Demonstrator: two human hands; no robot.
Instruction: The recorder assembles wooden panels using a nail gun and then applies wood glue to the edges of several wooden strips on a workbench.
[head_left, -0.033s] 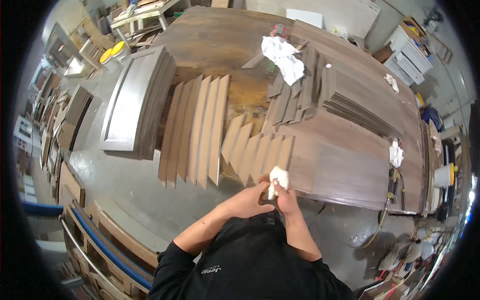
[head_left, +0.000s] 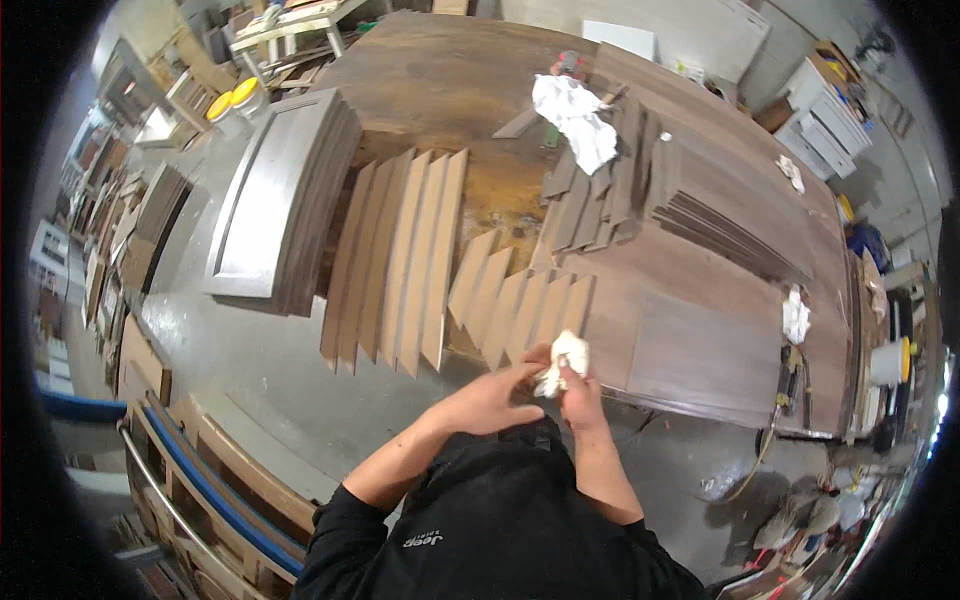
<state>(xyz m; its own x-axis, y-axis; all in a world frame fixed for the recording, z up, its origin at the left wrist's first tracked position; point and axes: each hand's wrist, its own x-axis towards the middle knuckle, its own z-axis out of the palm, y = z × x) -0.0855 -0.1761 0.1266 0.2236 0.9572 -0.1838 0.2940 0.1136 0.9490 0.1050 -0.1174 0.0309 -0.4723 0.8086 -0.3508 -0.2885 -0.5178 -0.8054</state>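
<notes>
A crumpled off-white rag (head_left: 568, 360) is bunched between my hands, just over the table's near edge. My right hand (head_left: 582, 398) grips it, its thumb pressed against the cloth. On the other side, my left hand (head_left: 490, 402) has its thumb and fingers apart, with its fingertips at the rag's left side. Just beyond the hands stands a row of short wooden strips with angled ends (head_left: 520, 305). Longer strips with slanted ends (head_left: 400, 260) line up to their left. Part of the left fingers is hidden by the rag.
A stack of dark framed panels (head_left: 265, 200) sits left of the strips. On the large table (head_left: 420, 60) lie dark wood strips (head_left: 595, 205), a white cloth (head_left: 580, 120), stacked boards (head_left: 730, 200) and a flat panel (head_left: 705, 350). A hosed tool (head_left: 790, 380) is at the right edge.
The whole scene has shifted slightly to the right in the view. My left thumb and fingers have spread a little wider, while my right hand keeps hold of the rag.
</notes>
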